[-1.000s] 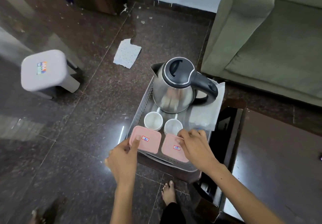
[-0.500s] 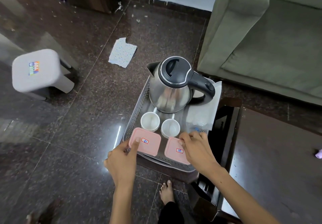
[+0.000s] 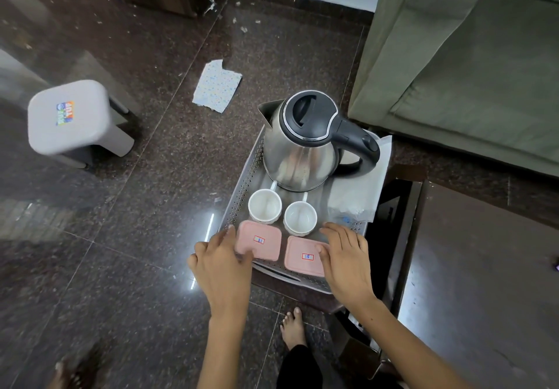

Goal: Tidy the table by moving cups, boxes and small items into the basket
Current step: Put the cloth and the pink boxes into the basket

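My left hand (image 3: 222, 263) and right hand (image 3: 344, 260) lay open, gripping nothing, on the pink boxes (image 3: 258, 239). I judged a careless nudge could tip the basket (image 3: 239, 195) off its perch.

A grey perforated plastic basket (image 3: 242, 190) sits on a dark wooden surface, its near short wall showing a slot handle. At its near end lie two pink lidded boxes side by side, flat, each with a small red-edged label on the lid: the left pink box (image 3: 262, 242) and the right pink box (image 3: 302, 257), marked "18". Just behind them stand two white cups, upright and empty, the left cup (image 3: 264, 207) and the right cup (image 3: 300, 217), their handles pointing away towards the far end of the basket.
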`<state>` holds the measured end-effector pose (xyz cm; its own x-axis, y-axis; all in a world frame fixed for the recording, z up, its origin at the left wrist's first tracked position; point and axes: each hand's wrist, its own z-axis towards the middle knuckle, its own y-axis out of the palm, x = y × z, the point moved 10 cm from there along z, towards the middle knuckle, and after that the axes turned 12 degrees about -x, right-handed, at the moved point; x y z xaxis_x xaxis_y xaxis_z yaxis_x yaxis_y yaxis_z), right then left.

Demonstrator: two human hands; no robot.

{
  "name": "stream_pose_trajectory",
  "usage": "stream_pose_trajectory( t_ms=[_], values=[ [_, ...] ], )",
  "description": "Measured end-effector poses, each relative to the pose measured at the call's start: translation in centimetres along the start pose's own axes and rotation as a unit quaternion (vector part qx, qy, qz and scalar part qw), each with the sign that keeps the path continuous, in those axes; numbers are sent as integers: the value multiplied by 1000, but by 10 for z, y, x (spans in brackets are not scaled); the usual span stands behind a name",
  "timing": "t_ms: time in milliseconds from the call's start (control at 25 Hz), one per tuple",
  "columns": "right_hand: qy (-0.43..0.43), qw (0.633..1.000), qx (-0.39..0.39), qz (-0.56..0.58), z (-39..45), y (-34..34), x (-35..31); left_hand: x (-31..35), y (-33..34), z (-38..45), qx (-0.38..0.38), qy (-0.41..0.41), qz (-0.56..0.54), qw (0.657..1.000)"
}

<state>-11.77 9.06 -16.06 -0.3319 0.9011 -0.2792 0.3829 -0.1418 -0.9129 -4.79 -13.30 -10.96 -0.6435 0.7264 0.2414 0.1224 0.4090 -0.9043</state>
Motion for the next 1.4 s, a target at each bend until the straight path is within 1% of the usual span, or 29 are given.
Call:
stream_pose_trajectory(
  t_ms=[160,320,400,600,760,880,960,1080,1400],
  values=[
    [-2,1000,7,1,-1,-2,0,28,15,-8,1,41,44,998],
    [-12,1000,12,1,-2,-3,-1,36,44,-7,-35,30,72,996],
    [-27,1000,14,1,-2,-4,-3,34,46,0,-30,26,70,997],
    [-99,995,16,8,-4,-5,-10,27,41,8,-7,17,58,998],
    [-131,990,46,2,-8,-8,-15,22,42,6,3,2,43,999],
    [-149,986,71,-6,-10,-10,-18,25,42,4,17,15,68,997],
    [-159,985,66,-12,-15,-7,-17,25,43,2,30,26,80,996],
    [-176,983,37,-30,-28,4,-18,23,46,1,33,17,73,997],
    [-161,986,17,-50,-22,10,-32,22,49,1,23,0,62,998]
  ],
)
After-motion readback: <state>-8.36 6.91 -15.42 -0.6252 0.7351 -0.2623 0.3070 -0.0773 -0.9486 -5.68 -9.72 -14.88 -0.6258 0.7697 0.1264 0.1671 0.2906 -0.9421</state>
